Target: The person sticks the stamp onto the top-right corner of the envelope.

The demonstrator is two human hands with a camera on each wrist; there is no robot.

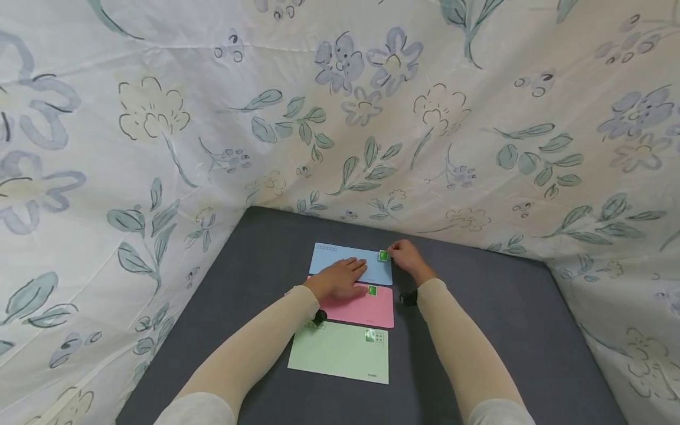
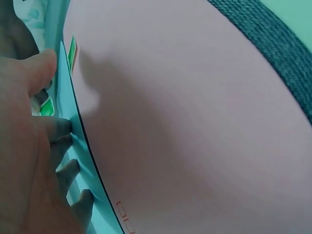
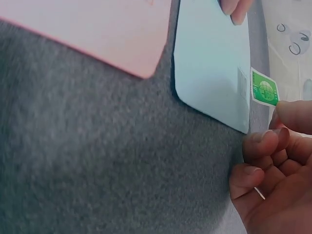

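Observation:
A blue envelope [image 1: 326,260] lies at the far end of a row of three. My left hand [image 1: 338,278] rests on it with spread fingers, its thumb reaching over the pink envelope [image 1: 366,310]. In the right wrist view, my right hand [image 3: 280,161] pinches a small green stamp [image 3: 264,90] by one edge between thumb and index finger. The stamp is held by the blue envelope's upper right corner, near a printed box [image 3: 242,83]. Another green stamp [image 1: 372,290] is on the pink envelope's upper right corner.
Nearest the body lies a pale green envelope [image 1: 340,353] with a stamp [image 1: 370,336] beside a small printed square. All of them lie on a dark grey table surface [image 1: 489,330]. Flowered cloth [image 1: 372,147] hangs behind the table and at both sides.

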